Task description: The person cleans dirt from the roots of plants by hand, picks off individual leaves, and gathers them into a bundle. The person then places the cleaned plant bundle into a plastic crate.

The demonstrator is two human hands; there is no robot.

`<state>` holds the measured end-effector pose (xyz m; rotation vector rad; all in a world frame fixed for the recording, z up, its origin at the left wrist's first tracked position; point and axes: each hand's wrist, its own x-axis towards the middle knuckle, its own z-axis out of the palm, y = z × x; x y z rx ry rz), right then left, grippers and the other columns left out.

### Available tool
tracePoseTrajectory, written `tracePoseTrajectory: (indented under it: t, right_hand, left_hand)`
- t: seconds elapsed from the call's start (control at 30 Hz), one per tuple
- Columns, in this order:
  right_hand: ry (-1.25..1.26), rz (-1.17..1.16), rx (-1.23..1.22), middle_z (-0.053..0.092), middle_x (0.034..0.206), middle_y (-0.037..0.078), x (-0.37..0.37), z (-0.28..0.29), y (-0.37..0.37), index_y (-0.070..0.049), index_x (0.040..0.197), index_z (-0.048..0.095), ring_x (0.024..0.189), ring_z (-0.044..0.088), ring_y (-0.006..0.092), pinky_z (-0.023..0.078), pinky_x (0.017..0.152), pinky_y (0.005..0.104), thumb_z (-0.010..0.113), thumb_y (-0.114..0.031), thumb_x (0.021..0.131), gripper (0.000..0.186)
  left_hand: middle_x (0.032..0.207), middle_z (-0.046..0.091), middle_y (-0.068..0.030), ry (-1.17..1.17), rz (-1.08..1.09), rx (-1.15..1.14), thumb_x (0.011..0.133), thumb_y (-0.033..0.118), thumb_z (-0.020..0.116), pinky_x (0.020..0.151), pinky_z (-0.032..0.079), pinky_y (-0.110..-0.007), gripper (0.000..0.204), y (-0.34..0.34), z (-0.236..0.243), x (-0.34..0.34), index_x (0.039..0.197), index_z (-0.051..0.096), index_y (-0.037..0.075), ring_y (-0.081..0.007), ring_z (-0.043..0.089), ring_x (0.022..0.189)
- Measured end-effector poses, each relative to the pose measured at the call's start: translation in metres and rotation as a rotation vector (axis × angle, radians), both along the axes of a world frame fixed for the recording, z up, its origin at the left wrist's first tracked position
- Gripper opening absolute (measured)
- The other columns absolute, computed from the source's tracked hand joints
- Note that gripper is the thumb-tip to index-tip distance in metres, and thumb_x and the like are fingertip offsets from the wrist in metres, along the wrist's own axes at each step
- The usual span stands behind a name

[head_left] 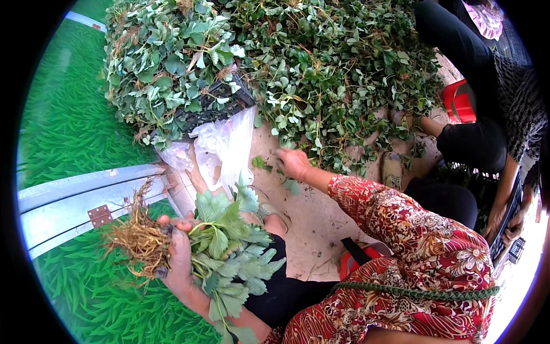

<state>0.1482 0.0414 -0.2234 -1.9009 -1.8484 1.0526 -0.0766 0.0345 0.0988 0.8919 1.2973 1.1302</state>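
My left hand [180,258] is closed round a bunch of strawberry plants [220,229], gripping them just above the roots. Their tangled brown roots [137,235] stick out to the left, and the broad green leaves spread to the right. My right hand [294,164] reaches forward over the floor by the near edge of a large heap of loose strawberry plants [338,74]. Its fingers are blurred and partly hidden, so a hold on anything cannot be made out. Beside it, a small green sprig [260,163] lies on the floor.
At the far left, a black crate [220,100] is piled high with plants. White plastic bags [226,143] lie before it. A metal door frame [86,200] borders the green grass-patterned surface [74,126]. Another person [475,143] sits at the right, near a red container [458,100].
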Motion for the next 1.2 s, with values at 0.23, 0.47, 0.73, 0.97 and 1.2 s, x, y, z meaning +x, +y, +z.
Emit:
tracePoseTrajectory:
  t: [0.23,0.47,0.73,0.97,1.2]
  right_hand:
    - [-0.254,-0.236,0.02,0.056,0.103,0.012,0.024,0.017,0.106,-0.008,0.098,0.058,0.098,0.055,0.0275,0.044,0.083,0.0435,0.06,-0.017,0.078,0.023]
    - [0.427,-0.664,-0.271,0.061,0.105,0.012,0.104,-0.039,0.119,-0.003,0.12,0.051,0.096,0.058,0.0251,0.045,0.084,0.0341,0.071,-0.024,0.074,0.055]
    - [0.926,-0.499,-0.517,0.059,0.092,0.001,0.121,0.037,0.062,-0.012,0.119,0.05,0.075,0.056,0.0127,0.045,0.065,0.0293,0.07,-0.014,0.077,0.047]
    - [0.803,-0.52,-0.199,0.057,0.082,-0.004,0.154,0.077,0.021,-0.012,0.095,0.059,0.068,0.05,0.0083,0.04,0.06,0.0227,0.072,-0.015,0.074,0.025]
    - [1.058,-0.505,-0.06,0.06,0.097,-0.002,0.154,0.189,-0.002,-0.005,0.107,0.061,0.088,0.052,0.0084,0.041,0.081,0.0234,0.062,-0.027,0.087,0.03]
  left_hand:
    - [0.083,0.056,-0.0086,-0.154,0.027,0.068,0.085,-0.004,0.051,0.104,0.031,-0.055,0.026,-0.01,0.003,0.013,0.108,0.042,0.005,-0.0251,0.058,0.076]
    - [0.087,0.054,-0.0097,-0.319,-0.028,-0.001,0.082,-0.006,0.049,0.106,0.027,-0.052,0.032,0.001,0.006,0.043,0.111,0.042,0.004,-0.0224,0.054,0.084]
    - [0.089,0.059,-0.0069,0.301,0.05,0.036,0.084,0.007,0.059,0.08,0.047,-0.031,0.015,0.003,0.006,0.042,0.098,0.056,0.002,-0.0161,0.057,0.082]
    - [0.092,0.062,-0.0054,0.08,0.135,0.197,0.074,0.0,0.07,0.075,0.047,-0.028,0.03,0.0,0.024,0.102,0.102,0.059,-0.001,-0.0124,0.059,0.079]
    - [0.091,0.065,-0.0036,-0.175,-0.186,0.091,0.071,0.003,0.072,0.075,0.048,-0.027,0.031,-0.001,0.018,0.137,0.101,0.063,0.002,-0.0132,0.061,0.08]
